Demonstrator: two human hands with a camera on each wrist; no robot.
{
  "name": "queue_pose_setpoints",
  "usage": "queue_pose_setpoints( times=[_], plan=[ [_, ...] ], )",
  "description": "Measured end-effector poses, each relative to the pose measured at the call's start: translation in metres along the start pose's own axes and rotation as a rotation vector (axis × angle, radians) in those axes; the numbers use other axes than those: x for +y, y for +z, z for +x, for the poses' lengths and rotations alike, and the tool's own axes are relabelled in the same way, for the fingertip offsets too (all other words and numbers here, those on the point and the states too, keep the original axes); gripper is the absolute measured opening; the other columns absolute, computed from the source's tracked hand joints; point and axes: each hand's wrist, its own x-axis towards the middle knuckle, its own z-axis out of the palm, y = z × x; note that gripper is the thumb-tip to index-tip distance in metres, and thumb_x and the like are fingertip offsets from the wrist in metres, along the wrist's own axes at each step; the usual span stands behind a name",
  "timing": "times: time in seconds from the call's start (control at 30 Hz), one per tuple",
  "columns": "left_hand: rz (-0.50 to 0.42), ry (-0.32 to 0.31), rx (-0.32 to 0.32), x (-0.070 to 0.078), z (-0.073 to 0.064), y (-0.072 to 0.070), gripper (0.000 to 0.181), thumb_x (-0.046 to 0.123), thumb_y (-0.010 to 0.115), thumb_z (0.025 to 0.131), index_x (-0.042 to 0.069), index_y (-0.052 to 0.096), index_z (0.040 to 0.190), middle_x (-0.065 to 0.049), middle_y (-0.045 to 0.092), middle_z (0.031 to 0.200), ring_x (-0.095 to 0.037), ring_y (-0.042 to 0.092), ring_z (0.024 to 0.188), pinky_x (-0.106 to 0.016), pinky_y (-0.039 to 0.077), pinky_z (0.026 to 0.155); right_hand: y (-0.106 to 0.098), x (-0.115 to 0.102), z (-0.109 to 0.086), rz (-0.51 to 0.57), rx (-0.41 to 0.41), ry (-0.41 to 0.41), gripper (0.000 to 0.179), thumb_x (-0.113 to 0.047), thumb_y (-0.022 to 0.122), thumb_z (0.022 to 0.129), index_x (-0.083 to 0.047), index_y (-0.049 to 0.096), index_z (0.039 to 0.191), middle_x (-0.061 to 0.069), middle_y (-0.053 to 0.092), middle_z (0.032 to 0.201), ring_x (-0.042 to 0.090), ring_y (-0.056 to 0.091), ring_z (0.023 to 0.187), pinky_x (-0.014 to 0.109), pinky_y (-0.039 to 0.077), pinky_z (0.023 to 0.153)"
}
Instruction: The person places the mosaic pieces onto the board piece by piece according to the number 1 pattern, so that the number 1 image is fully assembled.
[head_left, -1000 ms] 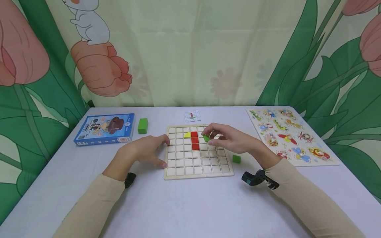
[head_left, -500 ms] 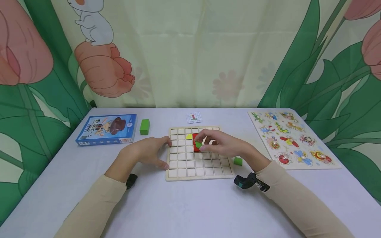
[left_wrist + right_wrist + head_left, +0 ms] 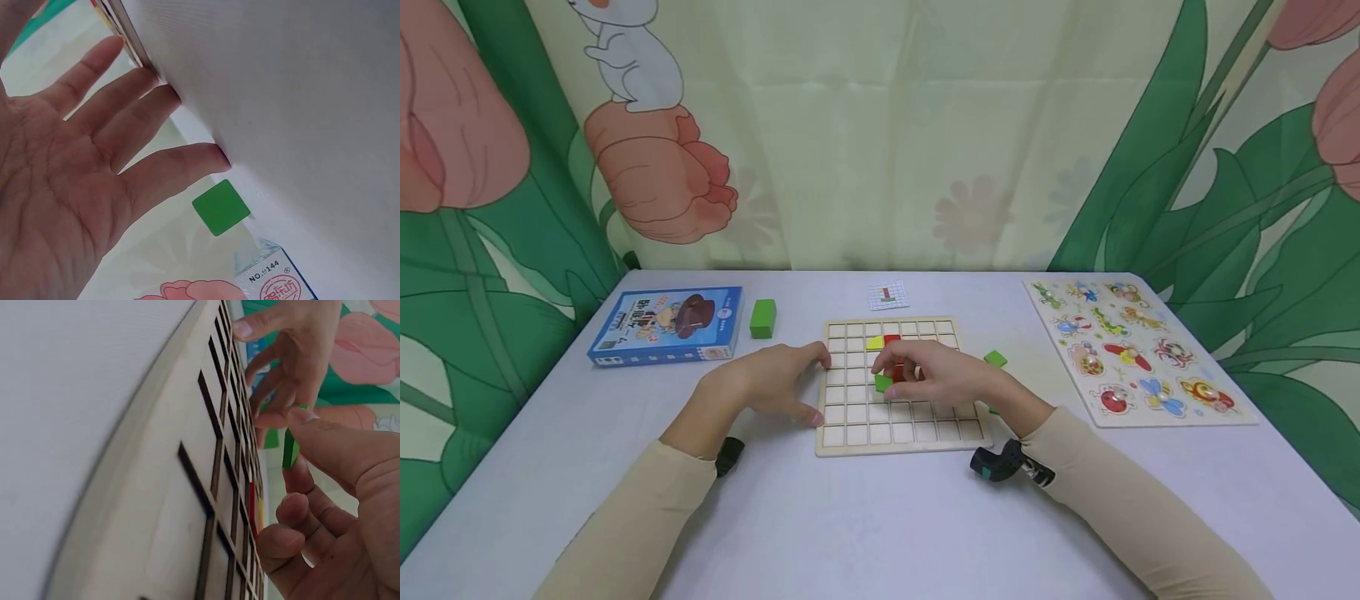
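A wooden grid board (image 3: 835,435) lies flat on the table. My left hand (image 3: 775,382) rests at its left edge, thumb and fingers spread apart; the left wrist view shows the fingertips (image 3: 220,156) down at the table. Between thumb and fingers, my right hand (image 3: 942,371) pinches a small green tile (image 3: 882,383) close over the board's middle, just left of a red tile (image 3: 898,372). Farther up the grid sit a yellow tile (image 3: 875,342) and another red tile (image 3: 891,339); the right fingers hide part of the red column.
Right of the board lie a green piece (image 3: 996,358) and another mostly behind the right wrist. A green block (image 3: 763,318) and blue box (image 3: 666,327) stand back left. Behind the board lies a pattern card (image 3: 888,295); an animal puzzle board (image 3: 1131,404) lies right.
My right hand has carried the green tile leftward and toward me, from right of the red column to its left side. My left hand stays at the board's edge.
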Motion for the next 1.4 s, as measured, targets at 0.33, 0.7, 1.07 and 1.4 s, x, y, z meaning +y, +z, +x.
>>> queue_pose_setpoints(
  times=[0.33, 0.7, 1.07, 1.4],
  plan=[
    [-0.006, -0.002, 0.003, 0.001, -0.001, 0.000, 0.077, 0.052, 0.090, 0.075, 0.027, 0.049, 0.135, -0.007, 0.061, 0.128, -0.023, 0.056, 0.102, -0.045, 0.049, 0.091, 0.000, 0.000, 0.008, -0.058, 0.005, 0.003, 0.024, -0.024, 0.077, 0.095, -0.021, 0.066, 0.116, -0.004, 0.059, 0.089, 0.013, 0.051, 0.074, 0.027, 0.043, 0.071],
    [-0.005, 0.011, 0.006, -0.001, -0.002, -0.001, 0.076, 0.052, 0.089, 0.076, 0.027, 0.048, 0.135, -0.006, 0.061, 0.123, -0.022, 0.057, 0.100, -0.044, 0.048, 0.091, 0.006, 0.002, 0.013, -0.108, -0.014, 0.010, 0.026, -0.021, 0.077, 0.094, -0.017, 0.069, 0.119, -0.007, 0.067, 0.102, 0.013, 0.052, 0.077, 0.026, 0.045, 0.074],
    [-0.018, 0.004, 0.003, -0.002, -0.001, 0.001, 0.075, 0.052, 0.089, 0.076, 0.028, 0.048, 0.134, -0.006, 0.061, 0.123, -0.023, 0.057, 0.099, -0.044, 0.048, 0.090, 0.010, 0.001, 0.013, -0.121, -0.003, 0.001, 0.026, -0.020, 0.077, 0.094, -0.016, 0.070, 0.118, -0.008, 0.065, 0.099, 0.016, 0.055, 0.083, 0.028, 0.047, 0.078],
    [-0.009, -0.002, 0.001, -0.002, 0.001, 0.001, 0.076, 0.052, 0.089, 0.075, 0.028, 0.048, 0.135, -0.006, 0.061, 0.127, -0.023, 0.056, 0.102, -0.045, 0.048, 0.092, 0.002, 0.003, 0.003, -0.118, -0.044, 0.004, 0.028, -0.022, 0.073, 0.097, -0.020, 0.068, 0.125, -0.009, 0.066, 0.112, 0.011, 0.060, 0.093, 0.031, 0.052, 0.087]
  ],
)
